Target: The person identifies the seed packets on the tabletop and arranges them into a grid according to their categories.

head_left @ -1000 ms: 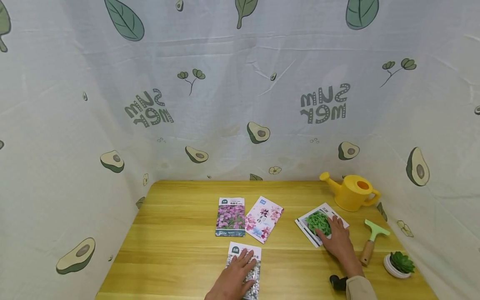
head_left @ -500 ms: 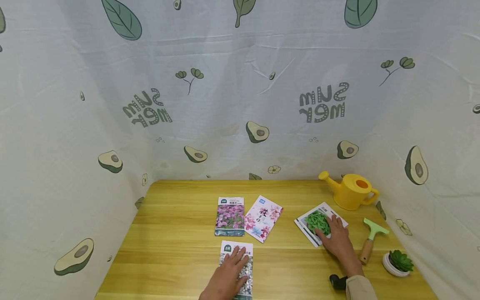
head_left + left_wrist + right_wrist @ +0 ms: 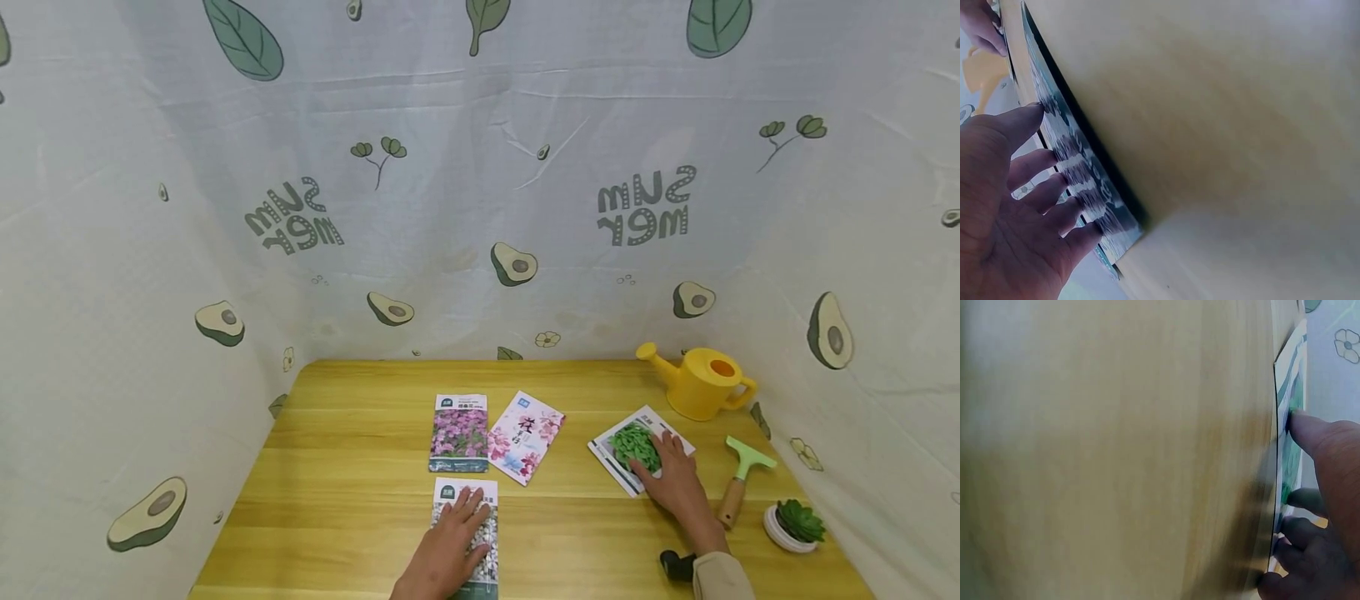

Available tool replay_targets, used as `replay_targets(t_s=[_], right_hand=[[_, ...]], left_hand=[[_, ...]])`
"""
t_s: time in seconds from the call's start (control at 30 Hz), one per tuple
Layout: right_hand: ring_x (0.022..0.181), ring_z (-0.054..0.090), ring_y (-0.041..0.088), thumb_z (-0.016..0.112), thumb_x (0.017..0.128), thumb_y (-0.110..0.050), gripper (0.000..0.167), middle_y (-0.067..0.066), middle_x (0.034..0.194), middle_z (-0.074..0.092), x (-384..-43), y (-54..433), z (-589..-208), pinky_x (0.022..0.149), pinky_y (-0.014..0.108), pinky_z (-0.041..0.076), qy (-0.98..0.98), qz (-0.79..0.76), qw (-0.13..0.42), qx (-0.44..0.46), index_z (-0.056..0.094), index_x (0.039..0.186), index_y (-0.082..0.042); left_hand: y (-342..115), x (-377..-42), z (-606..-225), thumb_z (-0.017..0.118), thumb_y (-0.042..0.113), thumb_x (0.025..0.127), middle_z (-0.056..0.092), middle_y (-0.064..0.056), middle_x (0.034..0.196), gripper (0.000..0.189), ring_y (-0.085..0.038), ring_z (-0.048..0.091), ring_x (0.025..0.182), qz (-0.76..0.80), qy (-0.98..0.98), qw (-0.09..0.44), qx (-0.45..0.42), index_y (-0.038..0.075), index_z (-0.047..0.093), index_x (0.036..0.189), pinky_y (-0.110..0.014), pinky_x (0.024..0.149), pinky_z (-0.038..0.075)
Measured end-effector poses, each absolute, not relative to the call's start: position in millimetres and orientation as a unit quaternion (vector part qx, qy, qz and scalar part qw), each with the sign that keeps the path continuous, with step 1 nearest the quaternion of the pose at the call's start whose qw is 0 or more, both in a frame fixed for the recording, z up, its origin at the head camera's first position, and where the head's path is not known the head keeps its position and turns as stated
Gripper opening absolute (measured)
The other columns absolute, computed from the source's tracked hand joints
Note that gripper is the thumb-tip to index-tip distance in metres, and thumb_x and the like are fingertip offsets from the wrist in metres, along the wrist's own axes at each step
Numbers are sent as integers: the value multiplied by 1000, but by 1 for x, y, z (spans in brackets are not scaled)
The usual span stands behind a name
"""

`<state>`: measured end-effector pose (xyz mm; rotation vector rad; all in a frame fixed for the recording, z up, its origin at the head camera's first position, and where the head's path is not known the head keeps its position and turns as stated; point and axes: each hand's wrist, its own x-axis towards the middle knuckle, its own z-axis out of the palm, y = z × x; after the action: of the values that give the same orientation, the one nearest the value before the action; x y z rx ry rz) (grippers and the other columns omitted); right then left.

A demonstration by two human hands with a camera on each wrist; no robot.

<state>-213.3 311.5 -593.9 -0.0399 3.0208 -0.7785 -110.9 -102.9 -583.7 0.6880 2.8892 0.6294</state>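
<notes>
My left hand (image 3: 442,546) rests its spread fingertips on a seed packet with white flowers (image 3: 486,546), near the table's front. In the left wrist view the thumb and fingertips press on the face of that seed packet (image 3: 1107,200). My right hand (image 3: 677,486) lies on a seed packet with green leaves (image 3: 632,444), fingers spread over its right part; another white edge shows beneath that packet. The right wrist view has the thumb and fingertips on the green-leaf packet (image 3: 1291,456). Behind the left hand lie a purple-flower seed packet (image 3: 460,433) and a pink-blossom packet (image 3: 527,437).
On the right stand a yellow watering can (image 3: 703,385) and a small potted succulent (image 3: 797,525). Between them lies a green-headed tool with a wooden handle (image 3: 738,483). A black object (image 3: 677,566) sits beside the right wrist. A printed cloth (image 3: 465,208) hangs behind the table.
My left hand has slid the white-flower packet leftward and slightly back, below the purple-flower packet. The right hand has stayed on the green-leaf packet.
</notes>
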Motion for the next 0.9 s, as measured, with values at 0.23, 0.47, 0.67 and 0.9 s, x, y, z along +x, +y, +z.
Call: replay_targets(t_s=[0.23,0.47,0.67,0.9], right_hand=[[153,12,67,68,105,-32,81,50,162,18,-211,312,-597,119,83,14,966,-257,-1,-21,35,153,24],[152,13,68,70,104,-30,80,51,161,18,-207,310,-596,119,84,15,965,-260,-3,-24,35,152,25],[151,15,68,71,104,-29,81,51,161,18,-205,310,-593,118,84,16,966,-257,-1,-27,36,152,25],[150,19,69,73,102,-29,80,51,160,22,-202,310,-591,117,86,18,968,-248,-2,-35,39,150,25]], left_hand=[[-105,-111,-586,74,30,103,50,-13,165,55,-37,44,154,212,952,32,217,7,62,152,-62,119,44],[-107,-112,-586,75,28,103,48,-13,167,56,-37,43,155,215,953,39,210,8,61,153,-62,120,43],[-110,-112,-583,75,26,103,48,-14,167,56,-38,42,155,224,950,48,211,7,60,154,-63,120,42],[-110,-113,-581,74,26,103,47,-13,168,57,-37,40,157,227,949,62,208,8,59,155,-63,122,40]])
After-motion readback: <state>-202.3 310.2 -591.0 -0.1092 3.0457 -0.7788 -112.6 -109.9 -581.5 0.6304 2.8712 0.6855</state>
